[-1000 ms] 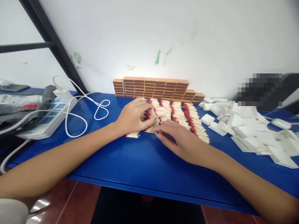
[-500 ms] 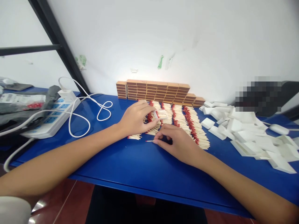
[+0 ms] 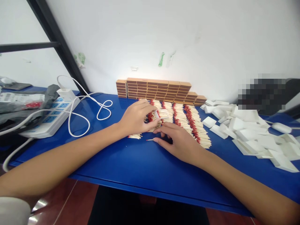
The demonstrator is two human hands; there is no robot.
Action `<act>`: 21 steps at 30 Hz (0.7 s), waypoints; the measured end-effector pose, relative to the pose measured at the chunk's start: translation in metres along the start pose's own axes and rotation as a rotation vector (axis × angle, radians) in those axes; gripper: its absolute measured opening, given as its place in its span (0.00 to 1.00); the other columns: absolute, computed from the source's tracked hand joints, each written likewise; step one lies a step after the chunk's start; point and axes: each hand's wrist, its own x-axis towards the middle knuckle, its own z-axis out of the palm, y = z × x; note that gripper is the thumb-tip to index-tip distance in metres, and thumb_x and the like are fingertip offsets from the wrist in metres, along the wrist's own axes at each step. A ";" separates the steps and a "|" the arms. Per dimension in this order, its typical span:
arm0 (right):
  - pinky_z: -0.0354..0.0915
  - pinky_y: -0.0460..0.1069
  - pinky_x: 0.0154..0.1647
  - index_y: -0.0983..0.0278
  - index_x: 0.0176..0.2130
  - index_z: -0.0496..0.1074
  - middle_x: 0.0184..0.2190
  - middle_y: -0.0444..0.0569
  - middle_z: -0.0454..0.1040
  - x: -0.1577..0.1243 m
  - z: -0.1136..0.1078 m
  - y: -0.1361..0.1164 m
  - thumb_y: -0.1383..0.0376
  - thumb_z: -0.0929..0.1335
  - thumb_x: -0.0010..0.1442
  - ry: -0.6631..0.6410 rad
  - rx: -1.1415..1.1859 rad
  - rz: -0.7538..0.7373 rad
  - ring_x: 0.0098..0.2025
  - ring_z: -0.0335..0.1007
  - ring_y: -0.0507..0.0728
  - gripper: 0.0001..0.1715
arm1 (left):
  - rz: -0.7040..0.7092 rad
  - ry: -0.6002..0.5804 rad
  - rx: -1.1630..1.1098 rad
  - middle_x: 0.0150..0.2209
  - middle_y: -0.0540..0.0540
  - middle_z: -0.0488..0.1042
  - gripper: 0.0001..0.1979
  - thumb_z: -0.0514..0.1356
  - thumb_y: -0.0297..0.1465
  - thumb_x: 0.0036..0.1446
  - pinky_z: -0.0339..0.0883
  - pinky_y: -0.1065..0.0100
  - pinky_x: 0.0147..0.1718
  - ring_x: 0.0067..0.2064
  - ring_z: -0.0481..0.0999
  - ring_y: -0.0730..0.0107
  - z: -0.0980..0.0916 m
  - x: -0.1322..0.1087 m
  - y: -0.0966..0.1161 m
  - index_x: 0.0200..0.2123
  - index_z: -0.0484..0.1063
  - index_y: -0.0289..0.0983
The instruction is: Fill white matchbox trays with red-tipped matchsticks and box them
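Observation:
My left hand [image 3: 137, 117] grips a small white matchbox tray [image 3: 164, 114] between thumb and fingers, tilted over the rows of matches. Pale matchsticks show inside the tray. A single red-tipped match [image 3: 149, 140] lies on the blue table, in front of the rows. The thumb tip of my right hand [image 3: 174, 137] is at the plain end of this match, and the index finger is lifted away from the thumb. Behind both hands, loose matches [image 3: 191, 120] lie in several rows with red heads to the left, partly hidden by my hands.
Brown matchbox sleeves [image 3: 157, 90] are stacked in a low wall at the back. White trays [image 3: 255, 131] are heaped on the right of the table [image 3: 122, 168]. A power strip [image 3: 55, 117], white cables [image 3: 87, 125] and grey plastic packaging [image 3: 22, 106] occupy the left.
My right index finger has risen apart from the thumb, where both were pinched at the match's end. The left hand and its tray have hardly moved. The view has shifted slightly.

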 end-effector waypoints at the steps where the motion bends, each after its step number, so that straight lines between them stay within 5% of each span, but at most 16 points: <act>1: 0.72 0.54 0.42 0.61 0.50 0.78 0.40 0.50 0.76 0.000 0.000 0.000 0.62 0.70 0.70 -0.002 -0.005 -0.004 0.40 0.74 0.57 0.11 | -0.002 -0.002 0.002 0.35 0.42 0.81 0.14 0.63 0.40 0.65 0.74 0.58 0.42 0.39 0.77 0.59 0.000 0.000 0.000 0.45 0.77 0.34; 10: 0.72 0.55 0.44 0.59 0.53 0.78 0.39 0.50 0.75 0.001 -0.003 -0.001 0.64 0.68 0.70 -0.021 -0.045 -0.030 0.42 0.75 0.60 0.14 | -0.022 -0.026 0.001 0.35 0.43 0.81 0.14 0.63 0.40 0.65 0.74 0.57 0.43 0.39 0.78 0.59 0.000 0.000 0.001 0.45 0.77 0.35; 21: 0.70 0.52 0.41 0.61 0.45 0.78 0.36 0.49 0.74 0.000 -0.004 -0.003 0.66 0.69 0.69 -0.024 -0.005 -0.027 0.40 0.73 0.57 0.07 | -0.022 -0.028 -0.008 0.37 0.42 0.81 0.15 0.63 0.40 0.66 0.74 0.58 0.43 0.40 0.78 0.60 0.000 -0.001 0.000 0.46 0.77 0.34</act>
